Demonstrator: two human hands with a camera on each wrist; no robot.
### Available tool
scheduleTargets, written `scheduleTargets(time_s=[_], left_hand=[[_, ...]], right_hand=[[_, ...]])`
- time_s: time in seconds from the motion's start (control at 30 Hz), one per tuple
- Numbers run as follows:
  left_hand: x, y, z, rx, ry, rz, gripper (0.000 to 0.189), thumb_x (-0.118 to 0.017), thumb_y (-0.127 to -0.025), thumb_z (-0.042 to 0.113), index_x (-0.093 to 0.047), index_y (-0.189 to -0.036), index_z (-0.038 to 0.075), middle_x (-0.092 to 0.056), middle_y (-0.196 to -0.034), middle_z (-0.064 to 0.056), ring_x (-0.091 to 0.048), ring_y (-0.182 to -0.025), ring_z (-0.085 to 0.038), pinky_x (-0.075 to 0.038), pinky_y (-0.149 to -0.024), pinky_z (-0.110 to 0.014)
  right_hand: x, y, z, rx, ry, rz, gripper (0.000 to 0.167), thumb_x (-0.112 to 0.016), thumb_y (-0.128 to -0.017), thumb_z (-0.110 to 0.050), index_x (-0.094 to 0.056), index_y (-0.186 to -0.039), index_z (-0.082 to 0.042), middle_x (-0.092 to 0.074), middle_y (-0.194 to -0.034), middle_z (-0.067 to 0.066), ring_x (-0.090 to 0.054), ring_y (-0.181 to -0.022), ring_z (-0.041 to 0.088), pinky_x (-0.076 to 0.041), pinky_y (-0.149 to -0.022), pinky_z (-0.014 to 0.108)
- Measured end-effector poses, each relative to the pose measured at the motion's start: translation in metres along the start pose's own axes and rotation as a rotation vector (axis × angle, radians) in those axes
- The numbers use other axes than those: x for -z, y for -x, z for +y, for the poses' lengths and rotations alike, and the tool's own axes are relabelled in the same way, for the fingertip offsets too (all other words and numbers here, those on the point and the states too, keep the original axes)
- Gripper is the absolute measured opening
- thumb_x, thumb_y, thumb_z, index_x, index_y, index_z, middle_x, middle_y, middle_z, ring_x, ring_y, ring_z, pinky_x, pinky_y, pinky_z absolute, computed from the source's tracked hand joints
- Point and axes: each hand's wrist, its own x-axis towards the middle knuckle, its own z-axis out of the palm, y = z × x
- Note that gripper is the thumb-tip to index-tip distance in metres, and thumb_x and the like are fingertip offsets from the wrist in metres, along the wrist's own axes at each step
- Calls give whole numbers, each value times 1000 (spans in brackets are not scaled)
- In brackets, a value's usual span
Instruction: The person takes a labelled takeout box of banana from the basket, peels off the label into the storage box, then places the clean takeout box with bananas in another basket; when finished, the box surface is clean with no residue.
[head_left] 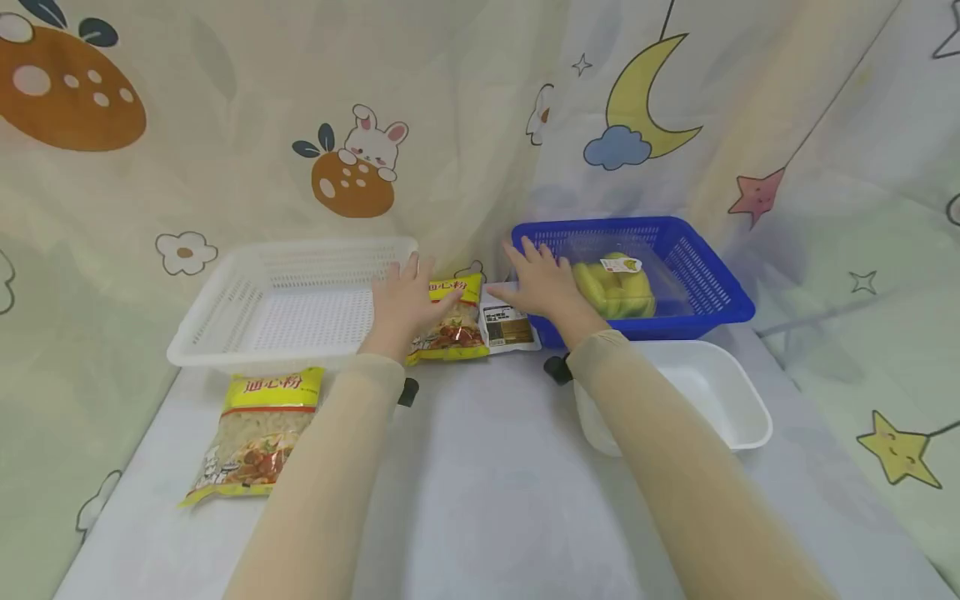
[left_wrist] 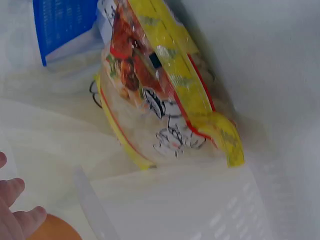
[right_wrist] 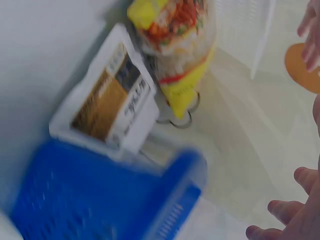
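My left hand, fingers spread, hovers by the right end of a white basket and a yellow-edged bag of macaroni. My right hand spreads its fingers over the left end of a blue basket. In that basket lies a clear box of yellow fruit, which looks like bananas. A white pouch with a brown label leans between the macaroni bag and the blue basket. Neither hand holds anything. In the right wrist view, the pouch stands beside the blue basket.
A second macaroni bag lies on the white table in front of the white basket. A white tray sits before the blue basket, partly behind my right sleeve. A patterned curtain hangs behind everything.
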Motion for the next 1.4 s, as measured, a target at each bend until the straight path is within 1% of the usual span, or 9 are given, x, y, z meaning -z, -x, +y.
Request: scheduleTargets(time_s=[0.13,0.3,0.5,0.7,0.87,0.97,1.07,1.23,1.4], left_hand=[[-3,3,18,-53,67,50,80,-34,-84,67,-20,-145,19,-16,-152,-9,-19,-138,-35,-16,-106,-62],[-8,10,50,-136,158,87,76,-36,-84,66,-24,-144,20,-24,-150,-7,-25,-137,-28,-22,-107,-54],[-14,16,94,-196,247,40,77,-36,-84,67,-22,-145,23,-22,-151,-3,-25,-137,-26,-24,-107,-53],[-26,14,127,-255,248,-22,78,-37,-84,67,-21,-145,21,-21,-152,-4,-26,-137,-26,-27,-108,-49],[-37,10,149,-287,241,-64,80,-36,-83,68,-20,-146,21,-22,-151,-4,-26,-137,-26,-27,-109,-48],[-46,6,159,-278,251,-86,80,-37,-83,69,-20,-146,23,-22,-151,-4,-26,-137,-26,-24,-109,-51],[-54,1,168,-265,248,-82,79,-38,-83,68,-20,-145,24,-23,-151,-4,-29,-136,-25,-22,-109,-53],[-56,-11,178,-248,206,-69,79,-36,-83,69,-23,-145,21,-25,-150,-5,-33,-134,-23,-22,-110,-50],[-59,-22,186,-250,190,-96,79,-37,-84,67,-22,-145,19,-23,-151,-7,-35,-132,-28,-25,-110,-45]], right_hand=[[19,14,24,18,35,34,84,-42,-84,-65,-6,-147,-23,-5,-153,13,-9,-138,40,-12,-106,64],[40,35,66,-20,13,22,88,-38,-82,-69,-1,-147,-21,-2,-153,15,-7,-138,40,-10,-105,66],[51,56,125,-75,-46,10,94,-35,-80,-73,1,-147,-19,1,-152,19,-6,-136,45,-8,-99,71],[47,70,167,-140,-115,-65,95,-39,-81,-70,3,-147,-16,6,-151,22,-1,-135,47,-5,-97,73],[34,77,190,-167,-146,-106,96,-42,-81,-68,3,-147,-14,5,-150,24,-2,-134,49,-6,-95,75],[24,79,199,-178,-160,-121,95,-44,-82,-65,3,-147,-14,5,-150,25,-1,-134,49,-5,-94,76],[16,78,207,-186,-164,-126,95,-47,-82,-63,3,-147,-14,3,-150,24,0,-135,47,-5,-94,76],[13,76,212,-188,-171,-127,96,-48,-82,-62,2,-147,-13,0,-150,25,-2,-135,48,-5,-94,76],[8,75,218,-200,-216,-133,96,-49,-83,-60,2,-147,-11,0,-150,24,-2,-135,47,-7,-97,73]])
